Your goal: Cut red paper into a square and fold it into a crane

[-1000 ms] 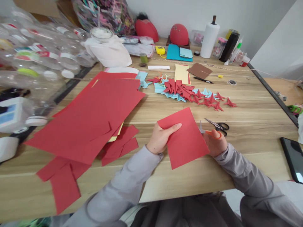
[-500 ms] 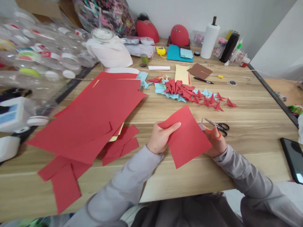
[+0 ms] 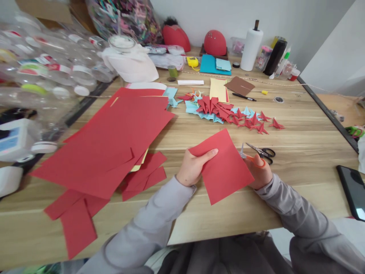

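Observation:
A square piece of red paper point(image 3: 224, 171) is pinched in my left hand point(image 3: 194, 165), thumb on top, above the front middle of the table. My right hand point(image 3: 259, 173) grips orange-handled scissors point(image 3: 258, 160) by the paper's right edge, which hides part of them and some of my fingers. Their blades point up and left, slightly apart. Just behind my right hand lie black-handled scissors point(image 3: 265, 152). Large red sheets point(image 3: 114, 140) are piled to the left, with smaller red pieces point(image 3: 78, 228) at their front edge.
Folded red and light blue paper figures point(image 3: 251, 120) lie beyond my hands. Yellow paper point(image 3: 218, 90), brown paper point(image 3: 240, 86) and a black pen point(image 3: 244, 97) are behind them. Plastic bottles point(image 3: 57, 72) crowd the left. A phone point(image 3: 352, 192) lies at the right edge.
The view has shifted slightly. My right hand and the orange scissors have turned a little; both hands keep their holds.

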Available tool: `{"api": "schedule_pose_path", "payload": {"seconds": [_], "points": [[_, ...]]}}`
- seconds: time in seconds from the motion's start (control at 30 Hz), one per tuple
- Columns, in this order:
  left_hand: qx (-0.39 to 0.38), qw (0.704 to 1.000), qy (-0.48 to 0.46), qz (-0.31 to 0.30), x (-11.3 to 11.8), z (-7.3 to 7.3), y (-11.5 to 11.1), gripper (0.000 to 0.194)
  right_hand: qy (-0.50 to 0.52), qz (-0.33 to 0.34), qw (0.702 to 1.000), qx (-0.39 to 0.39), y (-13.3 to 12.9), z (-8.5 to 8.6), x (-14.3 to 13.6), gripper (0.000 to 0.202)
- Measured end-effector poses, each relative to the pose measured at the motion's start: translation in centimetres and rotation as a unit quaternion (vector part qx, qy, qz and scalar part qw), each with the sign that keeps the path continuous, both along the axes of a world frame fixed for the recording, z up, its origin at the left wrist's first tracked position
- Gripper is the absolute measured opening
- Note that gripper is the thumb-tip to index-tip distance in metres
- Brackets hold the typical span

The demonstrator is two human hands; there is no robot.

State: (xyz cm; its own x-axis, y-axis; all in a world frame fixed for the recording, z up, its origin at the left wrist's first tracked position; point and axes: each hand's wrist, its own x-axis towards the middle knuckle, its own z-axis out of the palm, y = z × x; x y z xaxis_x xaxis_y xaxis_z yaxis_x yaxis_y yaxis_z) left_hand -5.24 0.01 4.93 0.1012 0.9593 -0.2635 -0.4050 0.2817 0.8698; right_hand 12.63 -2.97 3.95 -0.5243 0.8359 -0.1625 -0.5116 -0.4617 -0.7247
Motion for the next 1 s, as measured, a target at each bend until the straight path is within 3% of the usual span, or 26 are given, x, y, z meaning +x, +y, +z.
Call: {"api": "schedule_pose_path", "payload": {"seconds": [0.2, 0.6, 0.77, 1.0], "points": [[0.004, 1.0, 0.017, -0.002, 0.05, -0.05, -0.09, 0.027, -0.016, 0.009, 1.0, 0.016, 0.02, -0.11, 0.16, 0.056], [0.0, 1.0, -0.007, 0.01, -0.03, -0.35, 0.2, 0.024, 0.017, -0.053, 0.998, 0.015, -0.21, 0.14, -0.54, 0.048], [0.0, 1.0, -0.021, 0.017, 0.12, 0.1, 0.1, 0.027, 0.006, -0.018, 1.0, 0.008, -0.07, 0.31, -0.32, 0.051], [-0.02, 0.999, -0.018, -0.03, -0.06, 0.21, -0.09, 0.035, 0.001, 0.004, 1.0, 0.0, -0.23, 0.42, -0.2, 0.05]]}}
